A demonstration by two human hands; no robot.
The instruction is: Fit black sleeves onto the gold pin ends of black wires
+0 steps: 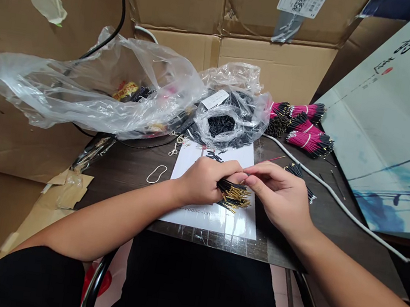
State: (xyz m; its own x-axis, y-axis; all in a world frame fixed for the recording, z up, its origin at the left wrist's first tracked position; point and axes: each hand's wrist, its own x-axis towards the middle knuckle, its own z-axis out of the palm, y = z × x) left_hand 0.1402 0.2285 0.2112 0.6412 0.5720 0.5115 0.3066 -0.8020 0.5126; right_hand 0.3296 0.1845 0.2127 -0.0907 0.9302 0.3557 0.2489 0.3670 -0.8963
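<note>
My left hand (203,180) is closed around a bundle of thin black wires with gold metal ends (236,196), which point right and toward me. Fingertips of my right hand (285,195) are pinched together against my left thumb and forefinger. Something small and dark shows between the two hands, too hidden to name. Both hands are above a white printed sheet (246,227) on the dark table. Just beyond my left hand, several short black tubes (214,156) lie on the sheet. Behind them stands an open clear bag (248,134) full of similar black tubes (220,124).
Banded bundles of pink wires (307,140) are stacked at the back right. Loose black wires (295,171) lie beside a white cable (337,198). A large clear plastic bag (93,101) spreads at left, with a rubber band (156,173) nearer me. Cardboard walls (276,64) enclose the back.
</note>
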